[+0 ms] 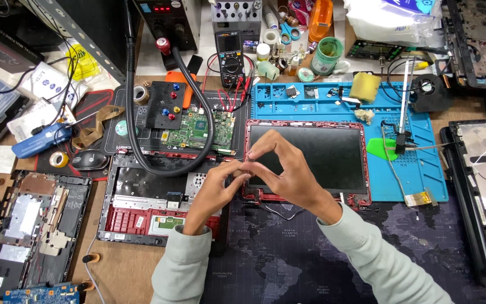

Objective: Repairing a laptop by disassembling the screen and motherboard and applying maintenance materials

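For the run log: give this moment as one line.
left hand fingertips meet right hand's | right hand over screen panel | held item: too small to tell | open laptop base beneath left hand

We see the laptop screen assembly (310, 157) lying flat and face up, its dark panel framed by a red bezel. Its far part rests on the blue mat and its near edge on the dark map-printed mat. Its left edge is the part nearest the fingers, which meet just above it. A thin cable trails from its near edge. Whatever tiny part sits between the fingertips is too small for us to tell.
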